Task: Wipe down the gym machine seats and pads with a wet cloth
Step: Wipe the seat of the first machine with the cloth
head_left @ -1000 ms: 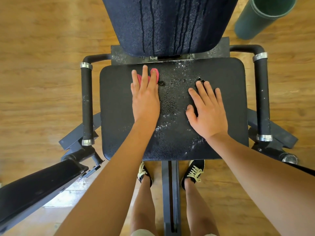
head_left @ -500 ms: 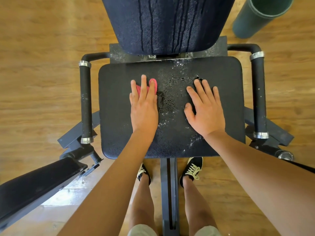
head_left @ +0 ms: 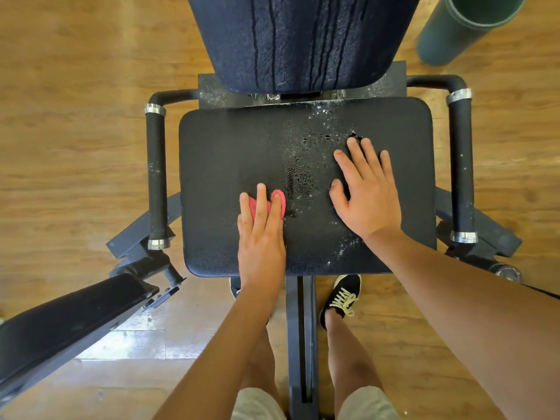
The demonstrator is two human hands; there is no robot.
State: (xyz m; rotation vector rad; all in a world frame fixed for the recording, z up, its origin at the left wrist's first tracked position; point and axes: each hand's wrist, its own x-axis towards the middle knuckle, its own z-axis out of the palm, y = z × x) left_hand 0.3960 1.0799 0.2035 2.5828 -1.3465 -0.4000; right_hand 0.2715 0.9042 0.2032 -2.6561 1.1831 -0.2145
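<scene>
Head view looked down on one wooden floor [head_left: 75,116], one dark back pad [head_left: 303,40] streaked with drips, and one black seat [head_left: 230,153] beaded with water across its middle. One further black pad [head_left: 66,322] lay at lower left. Two grips flanked the seat, a left handle [head_left: 156,177] and a right handle [head_left: 460,165]; one green tube [head_left: 463,28] stood at upper right. Two hands rested on the seat. The right hand [head_left: 368,201] lay flat, fingers spread and released, grasping nothing. The left hand [head_left: 262,237] pressed one pink cloth [head_left: 280,200] onto the seat's near centre-left with straight fingers.
</scene>
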